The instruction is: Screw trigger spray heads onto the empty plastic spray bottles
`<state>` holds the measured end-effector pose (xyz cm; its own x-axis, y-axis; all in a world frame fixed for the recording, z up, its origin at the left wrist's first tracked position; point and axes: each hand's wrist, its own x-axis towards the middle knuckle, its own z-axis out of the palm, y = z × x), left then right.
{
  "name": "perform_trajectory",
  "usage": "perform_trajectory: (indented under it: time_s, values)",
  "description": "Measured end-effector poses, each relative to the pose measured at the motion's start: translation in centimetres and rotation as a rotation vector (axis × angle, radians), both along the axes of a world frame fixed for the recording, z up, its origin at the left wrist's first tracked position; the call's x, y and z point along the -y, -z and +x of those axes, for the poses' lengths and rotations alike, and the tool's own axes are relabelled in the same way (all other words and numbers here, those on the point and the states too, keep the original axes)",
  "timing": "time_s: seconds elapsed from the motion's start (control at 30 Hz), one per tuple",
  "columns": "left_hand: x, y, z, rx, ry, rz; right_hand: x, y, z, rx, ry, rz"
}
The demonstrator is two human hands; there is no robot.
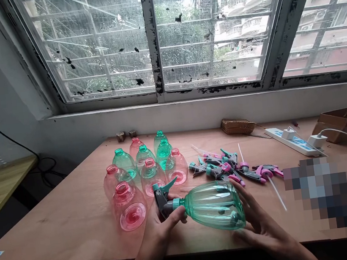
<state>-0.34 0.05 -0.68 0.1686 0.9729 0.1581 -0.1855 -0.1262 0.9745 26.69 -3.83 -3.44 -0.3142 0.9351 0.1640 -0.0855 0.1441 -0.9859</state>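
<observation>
Left hand (162, 227): fingers grip the grey-teal trigger head (163, 195) on the clear green plastic bottle (214, 207).
Right hand (257, 221): fingers cup the bottle's base.
Unfitted: open pink and green plastic bottles (143, 168); loose trigger heads (229, 167).

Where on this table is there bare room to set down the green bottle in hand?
Bare table left of the empty bottles, out to its left edge, and along the near edge beside the left hand. Crowded: the empty bottles, the spray heads, and the right end with power strip and box.
</observation>
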Motion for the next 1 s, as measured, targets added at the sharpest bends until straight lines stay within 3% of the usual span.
perform_trajectory:
  time_s: [0.13,0.37,0.53,0.73,1.0]
  values:
    - [0.1,-0.2,0.1,-0.006,0.009,0.004,-0.3,0.1,0.1,-0.106,-0.015,-0.070]
    - [0.1,-0.2,0.2,-0.014,-0.021,0.018,-0.3,0.2,-0.1,-0.086,-0.064,-0.061]
    - [0.0,-0.1,0.1,-0.015,-0.028,0.014,-0.2,0.5,-0.2,0.009,0.050,-0.022]
    - [0.1,-0.4,0.1,-0.023,-0.022,0.007,-0.3,-0.4,-0.2,-0.013,0.057,-0.087]
    - [0.2,-0.7,0.3,-0.024,-0.053,-0.004,0.0,0.0,-0.3,-0.080,0.009,-0.015]
